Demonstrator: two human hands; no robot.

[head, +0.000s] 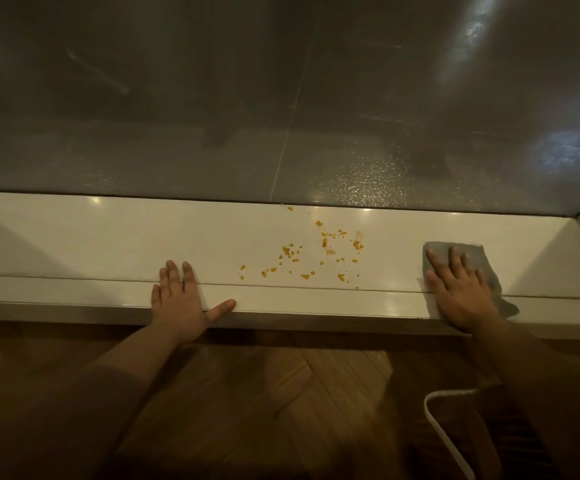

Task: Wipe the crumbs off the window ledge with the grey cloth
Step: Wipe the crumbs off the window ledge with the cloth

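Observation:
Several small orange crumbs [316,254] lie scattered over the middle-right of the white window ledge [108,237], some close to the glass. The grey cloth [474,251] lies flat on the ledge to the right of the crumbs, with one corner hanging over the front edge. My right hand [458,292] presses palm-down on the cloth with the fingers spread. My left hand [177,299] rests flat and bare on the ledge's front edge, left of the crumbs, fingers apart and thumb pointing right.
Frosted window glass [281,98] rises straight from the ledge's back edge. A slanted white reveal [558,265] closes the ledge on the right. Below is a dark wooden floor [281,393], with a white-rimmed object [434,410] at the bottom right.

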